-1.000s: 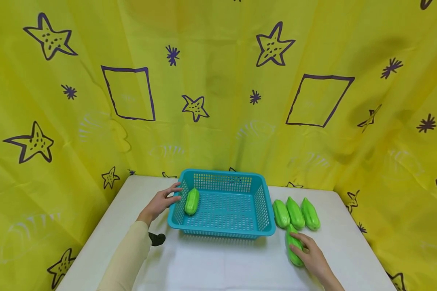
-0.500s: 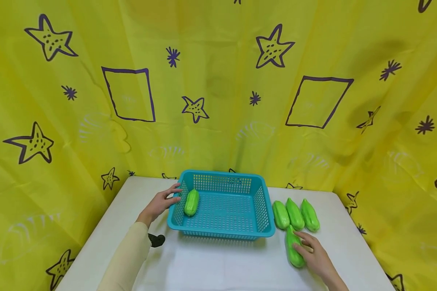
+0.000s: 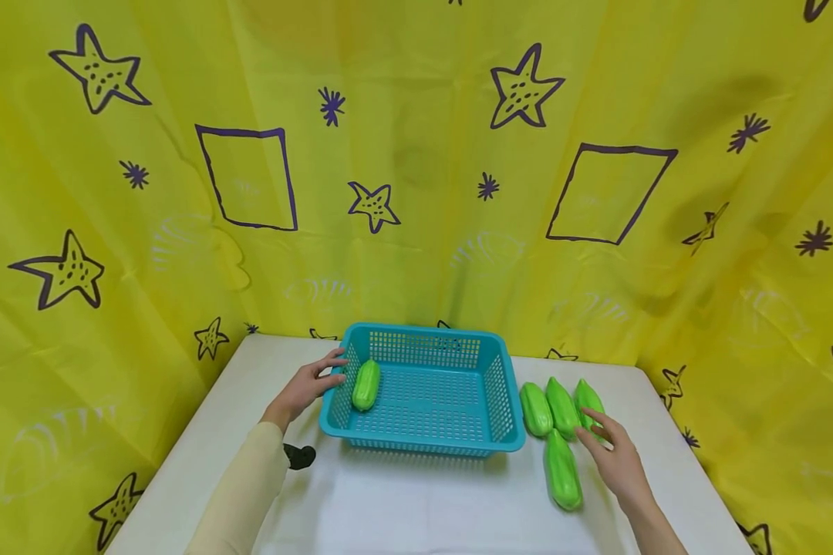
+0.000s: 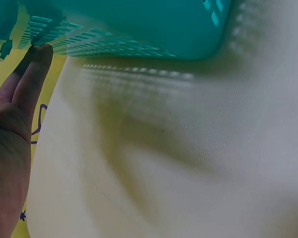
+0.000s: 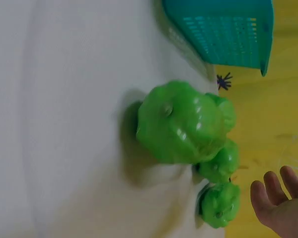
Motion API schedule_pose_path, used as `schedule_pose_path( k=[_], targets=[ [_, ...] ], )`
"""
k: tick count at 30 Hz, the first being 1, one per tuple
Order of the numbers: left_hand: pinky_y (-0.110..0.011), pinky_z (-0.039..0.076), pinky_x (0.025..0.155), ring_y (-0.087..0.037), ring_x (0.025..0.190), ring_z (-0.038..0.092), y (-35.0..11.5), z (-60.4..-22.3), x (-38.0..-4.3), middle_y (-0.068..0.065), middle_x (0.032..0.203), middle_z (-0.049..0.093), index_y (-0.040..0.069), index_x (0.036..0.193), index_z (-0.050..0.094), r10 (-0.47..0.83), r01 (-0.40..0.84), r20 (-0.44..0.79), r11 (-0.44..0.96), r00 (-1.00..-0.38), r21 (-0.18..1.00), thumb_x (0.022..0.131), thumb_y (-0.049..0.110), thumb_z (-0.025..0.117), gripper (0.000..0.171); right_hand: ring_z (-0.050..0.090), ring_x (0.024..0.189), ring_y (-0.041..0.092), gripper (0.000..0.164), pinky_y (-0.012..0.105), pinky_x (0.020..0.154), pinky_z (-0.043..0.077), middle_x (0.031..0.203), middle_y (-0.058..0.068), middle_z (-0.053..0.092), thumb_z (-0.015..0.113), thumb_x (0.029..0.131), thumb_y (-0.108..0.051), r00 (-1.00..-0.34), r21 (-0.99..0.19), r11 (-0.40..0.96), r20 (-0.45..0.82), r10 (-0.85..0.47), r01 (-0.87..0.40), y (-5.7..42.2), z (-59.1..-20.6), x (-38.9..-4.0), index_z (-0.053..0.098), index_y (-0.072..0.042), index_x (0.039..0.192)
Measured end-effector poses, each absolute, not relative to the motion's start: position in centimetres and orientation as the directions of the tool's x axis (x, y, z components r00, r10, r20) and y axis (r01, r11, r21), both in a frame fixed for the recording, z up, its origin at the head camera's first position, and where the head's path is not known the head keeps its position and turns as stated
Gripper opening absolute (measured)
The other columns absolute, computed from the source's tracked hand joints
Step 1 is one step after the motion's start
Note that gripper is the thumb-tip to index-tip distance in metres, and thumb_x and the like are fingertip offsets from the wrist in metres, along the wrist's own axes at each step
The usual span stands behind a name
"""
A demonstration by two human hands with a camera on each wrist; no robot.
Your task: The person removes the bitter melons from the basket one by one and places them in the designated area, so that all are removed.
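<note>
My left hand (image 3: 305,393) rests at the left rim of a turquoise plastic basket (image 3: 423,445). In the left wrist view its straight fingers (image 4: 30,82) reach up against the basket's perforated side. One green ribbed gourd (image 3: 365,385) lies inside the basket, near that hand. To the right of the basket, my right hand (image 3: 618,459) hovers with relaxed, spread fingers and holds nothing. Its fingertips overlap the far-right gourd (image 3: 588,397). Beside that one are a middle gourd (image 3: 562,408) and a left gourd (image 3: 537,410). A nearer gourd (image 3: 563,474) lies in front of them.
A white table (image 3: 416,509) carries everything. Yellow curtains (image 3: 416,270) with drawn starfish enclose the back and sides. A small dark object (image 3: 300,457) shows beside the left forearm.
My right hand has let go of the nearer gourd and moved up and right, toward the far-right gourd. The left hand and basket have stayed put.
</note>
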State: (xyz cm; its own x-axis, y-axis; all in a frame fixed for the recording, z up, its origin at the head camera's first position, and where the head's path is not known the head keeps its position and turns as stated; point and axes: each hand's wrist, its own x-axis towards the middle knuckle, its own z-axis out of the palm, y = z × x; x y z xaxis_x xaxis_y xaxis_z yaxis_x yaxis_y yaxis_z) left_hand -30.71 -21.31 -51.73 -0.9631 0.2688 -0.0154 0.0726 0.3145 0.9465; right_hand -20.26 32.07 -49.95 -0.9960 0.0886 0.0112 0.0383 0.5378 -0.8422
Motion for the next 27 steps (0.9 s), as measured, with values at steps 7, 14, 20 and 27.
schedule_pose_path(
  k=[7,14,20,27],
  targets=[
    [-0.058,0.033,0.109,-0.037,0.145,0.023,-21.4,-51.6,-30.8,0.001,0.162,0.020,0.007,0.144,0.048,0.267,0.071,-0.014,0.306,-0.964,0.949,0.099,0.027,0.060,0.051,0.034,0.136,0.038,0.063,0.050,0.100,0.039,0.155,0.022,0.026,0.053,0.100,-0.043,-0.978,-0.894,0.444,0.037,0.203,0.058,30.3,-49.2,-21.3,0.039,-0.008,0.150],
    [-0.060,0.032,0.109,-0.036,0.146,0.021,-21.4,-51.7,-30.7,0.001,0.162,0.020,0.007,0.145,0.048,0.271,0.054,-0.033,0.305,-0.962,0.951,0.099,0.027,0.060,0.051,0.031,0.139,0.035,0.058,0.051,0.108,0.033,0.159,0.013,0.022,0.055,0.100,-0.040,-0.976,-0.938,0.347,0.071,0.205,0.005,27.8,-47.9,-22.7,0.043,-0.011,0.148],
    [-0.058,0.033,0.109,-0.037,0.145,0.024,-21.2,-51.8,-30.5,0.000,0.162,0.020,0.006,0.144,0.048,0.270,0.056,-0.028,0.298,-0.962,0.953,0.099,0.027,0.061,0.051,0.032,0.139,0.030,0.061,0.051,0.111,0.031,0.156,0.009,0.030,0.059,0.097,-0.043,-0.987,-0.960,0.281,0.051,0.155,-0.005,25.2,-45.5,-25.2,0.043,-0.014,0.148],
    [-0.060,0.034,0.107,-0.036,0.145,0.022,-21.4,-51.8,-30.9,0.003,0.162,0.020,0.008,0.144,0.049,0.262,0.053,-0.035,0.322,-0.964,0.945,0.099,0.027,0.060,0.050,0.032,0.140,0.034,0.055,0.054,0.113,0.027,0.156,0.013,0.029,0.056,0.101,-0.030,-0.999,-0.968,0.250,0.038,-0.006,-0.039,21.2,-42.2,-28.5,0.040,-0.013,0.150]
  ],
)
